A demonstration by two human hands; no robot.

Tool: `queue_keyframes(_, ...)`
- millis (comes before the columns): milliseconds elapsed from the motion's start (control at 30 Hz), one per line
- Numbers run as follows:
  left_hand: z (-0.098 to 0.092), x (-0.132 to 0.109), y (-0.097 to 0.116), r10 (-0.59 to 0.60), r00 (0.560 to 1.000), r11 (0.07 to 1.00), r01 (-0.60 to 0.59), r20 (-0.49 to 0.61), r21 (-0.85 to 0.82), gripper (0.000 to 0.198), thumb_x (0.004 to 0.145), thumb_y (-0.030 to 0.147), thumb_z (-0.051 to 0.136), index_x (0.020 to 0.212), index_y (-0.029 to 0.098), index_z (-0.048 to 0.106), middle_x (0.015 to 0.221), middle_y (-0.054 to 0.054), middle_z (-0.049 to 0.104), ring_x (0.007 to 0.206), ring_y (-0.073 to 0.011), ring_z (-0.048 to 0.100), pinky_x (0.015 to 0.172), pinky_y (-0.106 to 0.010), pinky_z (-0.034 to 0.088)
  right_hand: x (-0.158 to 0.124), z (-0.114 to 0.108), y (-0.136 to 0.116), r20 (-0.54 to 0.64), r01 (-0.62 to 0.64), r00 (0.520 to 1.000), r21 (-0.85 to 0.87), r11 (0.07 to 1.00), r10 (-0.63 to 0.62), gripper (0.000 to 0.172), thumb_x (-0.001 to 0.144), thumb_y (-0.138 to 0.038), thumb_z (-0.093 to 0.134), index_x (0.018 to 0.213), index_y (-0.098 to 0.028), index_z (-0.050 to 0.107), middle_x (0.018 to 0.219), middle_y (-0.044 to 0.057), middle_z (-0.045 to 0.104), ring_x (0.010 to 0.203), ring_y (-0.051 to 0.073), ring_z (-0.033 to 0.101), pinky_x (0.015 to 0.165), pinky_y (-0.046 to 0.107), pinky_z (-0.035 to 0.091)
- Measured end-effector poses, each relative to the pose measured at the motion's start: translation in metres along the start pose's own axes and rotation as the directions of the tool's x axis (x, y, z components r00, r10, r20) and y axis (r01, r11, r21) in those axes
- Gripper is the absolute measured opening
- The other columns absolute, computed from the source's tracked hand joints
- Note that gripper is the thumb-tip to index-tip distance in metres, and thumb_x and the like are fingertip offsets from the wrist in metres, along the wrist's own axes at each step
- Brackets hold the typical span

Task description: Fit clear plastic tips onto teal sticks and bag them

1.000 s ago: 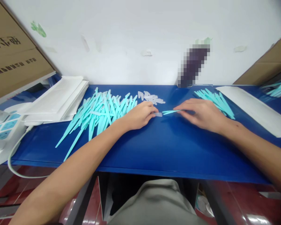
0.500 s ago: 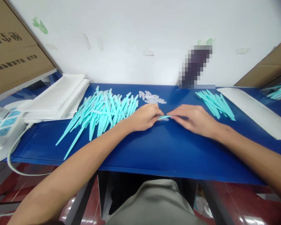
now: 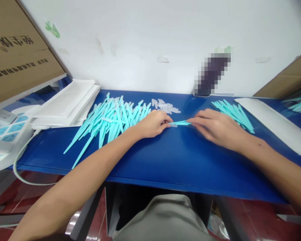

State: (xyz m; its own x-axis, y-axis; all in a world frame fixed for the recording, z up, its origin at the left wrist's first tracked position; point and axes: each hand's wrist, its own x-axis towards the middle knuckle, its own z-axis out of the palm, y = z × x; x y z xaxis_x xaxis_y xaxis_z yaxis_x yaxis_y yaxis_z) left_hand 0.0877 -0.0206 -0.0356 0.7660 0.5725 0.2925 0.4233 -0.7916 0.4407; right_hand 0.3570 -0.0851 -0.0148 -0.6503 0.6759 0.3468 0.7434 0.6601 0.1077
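Note:
Over the middle of the blue table, my left hand (image 3: 154, 124) is closed in a pinch at the left end of a slim turquoise stick (image 3: 181, 123). The fingertips of my right hand (image 3: 213, 127) pinch its other end. A small translucent piece shows under the stick beside my left fingertips. Left of my left hand lies a large heap of turquoise sticks (image 3: 115, 117), tapered and with pale ends. Behind my hands is a little pile of translucent caps (image 3: 167, 107). A smaller bunch of turquoise sticks (image 3: 237, 115) lies beyond my right hand.
White paper sleeves (image 3: 65, 100) are stacked at the left, near a white power strip (image 3: 13, 130) with a cable. Another white sleeve (image 3: 276, 124) lies at the right. Cardboard boxes stand at both sides, and a white wall rises behind the blue table (image 3: 165, 164).
My right hand has shifted slightly right, away from my left, so more of the turquoise stick shows between them. The whole view has also shifted a little.

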Motion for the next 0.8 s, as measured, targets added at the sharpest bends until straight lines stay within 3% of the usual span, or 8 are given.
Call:
queue_keyframes(267,0.005,0.002,0.007,-0.033,0.999,0.998,0.034,0.012,-0.057,0.019,0.093,0.014,0.063,0.1,0.019,0.08,0.093,-0.006,0.076,0.08,-0.0177,0.067,0.076,-0.032,0.053,0.002,0.013,-0.01,-0.026,0.024,0.999,0.048,0.999,-0.023,0.035,0.103,-0.023,0.043,0.116,-0.021,0.076,0.103,0.012,0.071,0.088,0.025,0.066,0.071,0.037,0.052)
queue_keyframes(367,0.009,0.003,0.014,-0.01,1.0,1.0,0.01,0.016,0.001,0.025,0.095,0.012,0.058,0.107,0.018,0.079,0.096,-0.008,0.074,0.085,-0.0199,0.067,0.08,-0.035,0.053,0.005,0.018,-0.018,-0.068,0.032,0.997,0.072,0.997,-0.027,0.036,0.103,-0.021,0.043,0.119,-0.018,0.075,0.099,0.013,0.072,0.087,0.024,0.066,0.071,0.037,0.052)
queue_keyframes(500,0.006,0.002,0.017,0.009,1.0,0.999,-0.01,0.025,0.034,0.025,0.095,0.011,0.057,0.107,0.016,0.079,0.095,-0.009,0.073,0.087,-0.0208,0.067,0.083,-0.036,0.053,0.007,0.015,-0.019,-0.099,0.006,0.995,-0.012,1.0,-0.007,0.032,0.103,-0.031,0.048,0.117,-0.021,0.075,0.105,0.014,0.073,0.099,0.031,0.064,0.081,0.043,0.05)
queue_keyframes(600,0.001,0.001,0.015,-0.008,0.999,1.0,0.007,0.031,0.025,0.021,0.093,0.009,0.061,0.102,0.015,0.079,0.094,-0.008,0.074,0.087,-0.0209,0.067,0.082,-0.036,0.053,0.004,0.009,-0.011,-0.042,-0.051,0.998,-0.085,0.995,0.048,0.038,0.104,-0.039,0.046,0.124,-0.02,0.072,0.122,0.015,0.071,0.106,0.033,0.065,0.083,0.046,0.048)
queue_keyframes(800,-0.003,0.0,0.012,-0.119,0.993,0.986,0.12,0.016,-0.116,0.01,0.088,0.012,0.072,0.092,0.015,0.08,0.087,-0.006,0.077,0.077,-0.0171,0.069,0.073,-0.03,0.055,-0.003,0.01,-0.002,0.181,-0.141,0.974,0.026,0.99,0.134,0.042,0.109,-0.041,0.033,0.12,-0.023,0.069,0.103,0.008,0.075,0.083,0.023,0.071,0.067,0.035,0.047)
